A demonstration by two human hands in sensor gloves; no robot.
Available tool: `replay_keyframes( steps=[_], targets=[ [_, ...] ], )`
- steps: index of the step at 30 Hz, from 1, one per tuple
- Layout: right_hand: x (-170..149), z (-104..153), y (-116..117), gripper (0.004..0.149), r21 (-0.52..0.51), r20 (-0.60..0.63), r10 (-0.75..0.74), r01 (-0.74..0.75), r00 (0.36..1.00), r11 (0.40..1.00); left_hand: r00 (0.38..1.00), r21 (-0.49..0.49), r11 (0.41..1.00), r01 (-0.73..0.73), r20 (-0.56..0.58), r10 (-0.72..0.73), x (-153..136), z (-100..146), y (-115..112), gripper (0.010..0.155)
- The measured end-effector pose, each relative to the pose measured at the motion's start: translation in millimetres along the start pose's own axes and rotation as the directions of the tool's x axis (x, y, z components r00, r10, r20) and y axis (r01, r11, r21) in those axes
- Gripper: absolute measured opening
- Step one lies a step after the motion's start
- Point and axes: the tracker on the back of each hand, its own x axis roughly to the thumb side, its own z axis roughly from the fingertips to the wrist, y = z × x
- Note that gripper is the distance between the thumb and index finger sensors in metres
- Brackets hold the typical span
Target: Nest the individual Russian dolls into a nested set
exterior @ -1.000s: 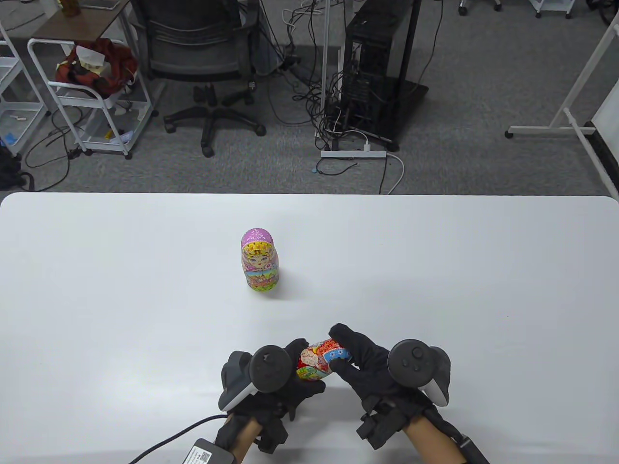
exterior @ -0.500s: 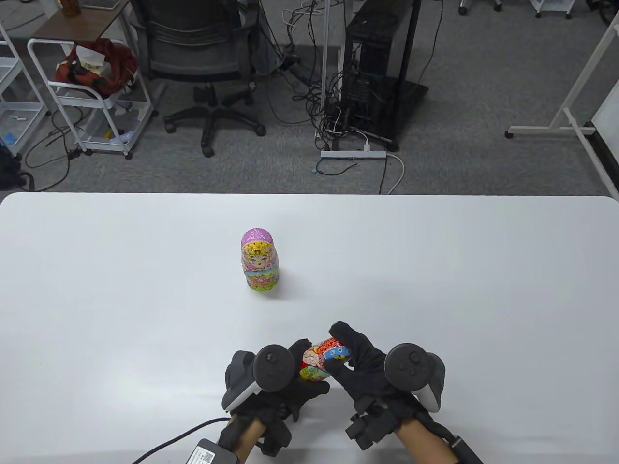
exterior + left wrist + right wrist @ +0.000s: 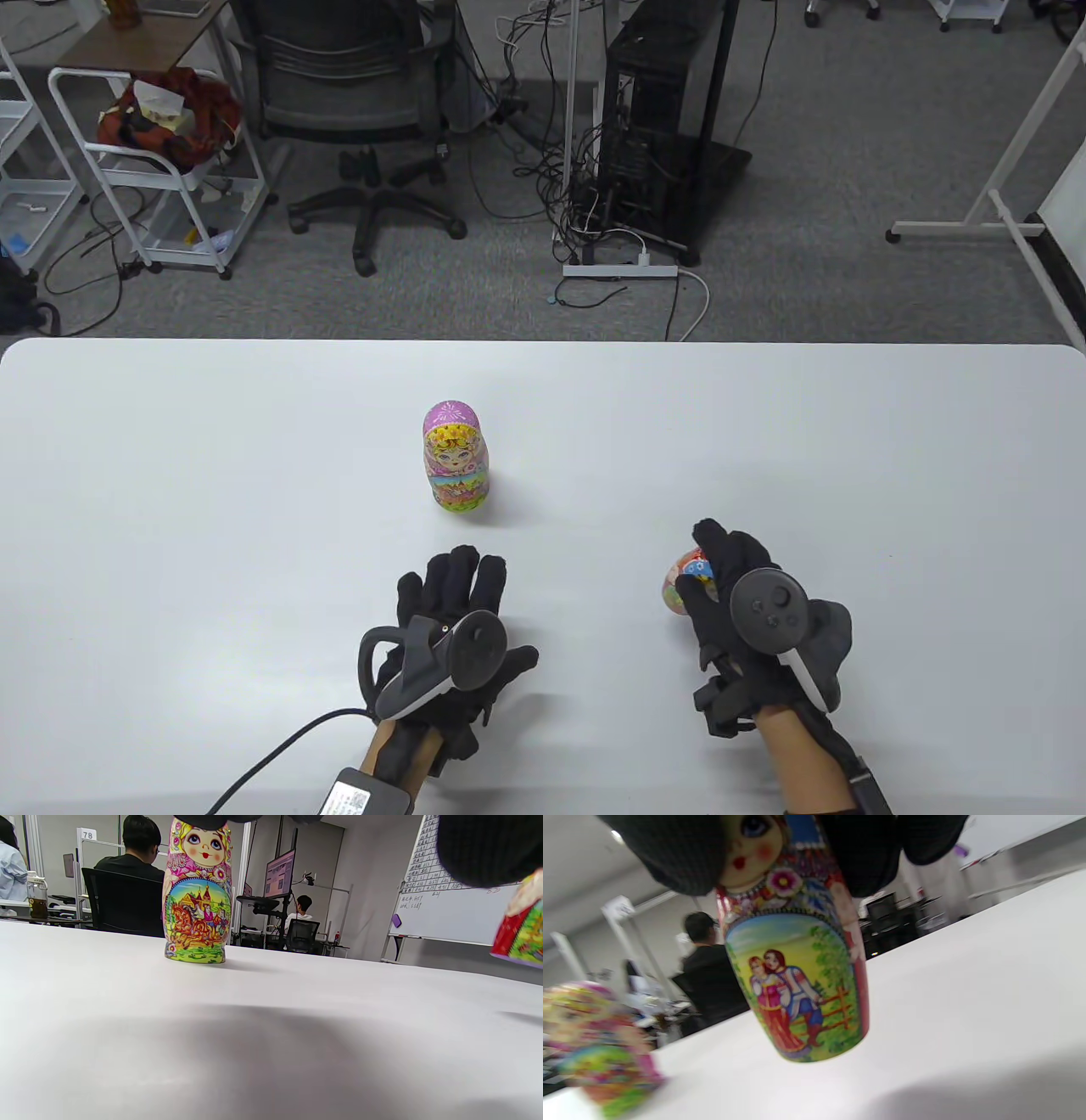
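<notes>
The right hand (image 3: 734, 586) is clamped on the red doll (image 3: 685, 582), with fingers and thumb curled round its head end. In the right wrist view the red doll (image 3: 797, 984) hangs base down, tilted, with its base just above the surface (image 3: 967, 984); contact with the surface cannot be confirmed. It sits toward the near edge of the surface (image 3: 170, 509), right of centre.

The left hand (image 3: 454, 620) holds nothing. Its fingers are straight and spread, palm down, low over the surface near the near edge, left of centre. Whether the palm touches the surface cannot be told.

The pink doll (image 3: 456, 458) stands upright and closed near the centre of the surface, with its long axis vertical and its painted face toward the near edge. In the left wrist view the pink doll (image 3: 198, 895) appears straight ahead of the left fingers.

Governing relation: the pink doll lies directly beyond the left hand, toward the far edge, and well apart from the right hand, up and to the left of it. The left hand is the nearer of the 2. Judged from this layout, the pink doll must be opened at its seam before the red doll can go in, so the free left hand is best placed to reach forward and take it. The red doll's base-down attitude already suits insertion into an upright lower half.
</notes>
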Motion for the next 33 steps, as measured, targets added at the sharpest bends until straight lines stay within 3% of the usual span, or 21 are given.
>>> replay_keyframes(
  steps=[7,16,22,25,27,31,33],
  targets=[
    [-34,-12,-4,0.065,0.003,-0.195,0.103,-0.104,0.975,0.995,1.0,-0.031,0.999,-0.009,-0.008,0.008,0,-1,-2,0.104],
    [-46,-17,8,0.064,0.13,-0.222,0.147,-0.121,0.964,0.984,1.0,-0.046,0.999,-0.017,-0.011,0.016,0,0,-2,0.103],
    [-45,-16,8,0.063,0.134,-0.226,0.159,-0.131,0.961,0.982,1.0,-0.041,0.999,-0.018,-0.01,0.018,0,0,-2,0.103],
    [-38,-13,8,0.07,0.124,-0.201,0.18,-0.157,0.963,0.98,1.0,-0.043,0.999,-0.025,-0.013,0.025,0,-1,-2,0.103],
    [-26,-8,7,0.074,0.059,-0.157,0.239,-0.232,0.958,0.971,0.999,-0.045,0.998,-0.042,-0.019,0.041,0,-1,-2,0.102],
    [11,6,9,0.078,-0.04,0.042,0.231,-0.229,0.972,0.972,0.992,-0.018,0.993,-0.119,-0.047,0.118,-3,-5,7,0.102],
    [28,13,15,0.082,-0.016,0.15,0.211,-0.211,0.966,0.977,0.982,0.018,0.986,-0.168,-0.088,0.169,-11,-13,16,0.102]
  ],
)
